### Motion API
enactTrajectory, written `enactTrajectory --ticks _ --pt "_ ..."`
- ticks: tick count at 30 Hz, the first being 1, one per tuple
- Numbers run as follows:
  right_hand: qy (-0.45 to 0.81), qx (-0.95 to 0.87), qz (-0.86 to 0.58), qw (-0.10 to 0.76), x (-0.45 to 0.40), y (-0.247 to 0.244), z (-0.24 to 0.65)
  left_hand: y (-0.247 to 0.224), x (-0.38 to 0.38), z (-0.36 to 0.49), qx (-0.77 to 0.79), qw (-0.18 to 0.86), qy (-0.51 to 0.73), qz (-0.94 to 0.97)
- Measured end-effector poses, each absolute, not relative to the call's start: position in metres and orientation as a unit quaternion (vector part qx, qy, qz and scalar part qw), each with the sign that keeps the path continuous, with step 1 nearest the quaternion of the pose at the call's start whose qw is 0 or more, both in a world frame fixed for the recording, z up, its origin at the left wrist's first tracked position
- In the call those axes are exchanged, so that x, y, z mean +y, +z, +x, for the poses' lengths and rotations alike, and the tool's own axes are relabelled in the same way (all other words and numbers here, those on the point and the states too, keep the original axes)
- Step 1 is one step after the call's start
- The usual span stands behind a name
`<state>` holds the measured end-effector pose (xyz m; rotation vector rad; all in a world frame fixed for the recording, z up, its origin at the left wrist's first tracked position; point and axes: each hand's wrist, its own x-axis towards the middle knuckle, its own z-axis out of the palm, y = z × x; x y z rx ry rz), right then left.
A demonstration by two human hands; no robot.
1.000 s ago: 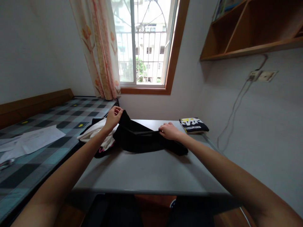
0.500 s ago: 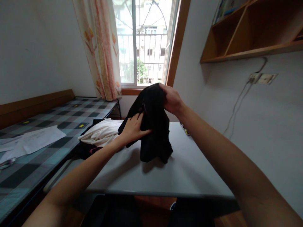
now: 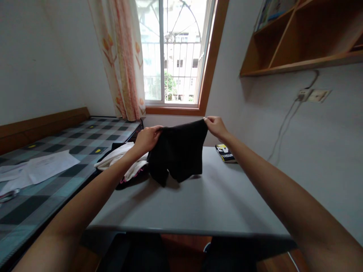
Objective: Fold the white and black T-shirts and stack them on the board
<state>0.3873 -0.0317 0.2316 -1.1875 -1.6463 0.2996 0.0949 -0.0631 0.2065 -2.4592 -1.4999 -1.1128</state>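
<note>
Black shorts (image 3: 180,151) hang stretched out above the white table (image 3: 187,211), waistband up and the two short legs down. My left hand (image 3: 148,139) pinches the left end of the waistband. At the other top corner, my right hand (image 3: 217,127) is closed on the fabric with thumb and fingers. Beside the shorts on the left lies a heap of clothes (image 3: 116,155), white on top with black and some pink showing below. My left forearm covers part of that heap.
A dark box with yellow and white print (image 3: 225,153) sits near the table's right side. On the left is a bed with a checked cover (image 3: 113,132) and papers (image 3: 42,168). A wooden shelf (image 3: 300,62) hangs on the right wall above a socket (image 3: 312,94).
My left hand has moved from the middle of the black cloth up to its top left edge. The bunched cloth is now spread wide as shorts, and my right hand is slightly lower and further right.
</note>
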Motion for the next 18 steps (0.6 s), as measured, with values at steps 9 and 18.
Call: enactTrajectory --ticks 9,18 --pt "0.44 -0.695 -0.268 0.502 -0.07 0.223 0.311 0.216 -0.07 0.141 -0.34 -0.445 -0.412 -0.719" --pt "0.41 -0.637 -0.352 0.549 -0.045 0.236 0.381 0.252 -0.06 0.072 -0.357 -0.151 -0.638 -0.665"
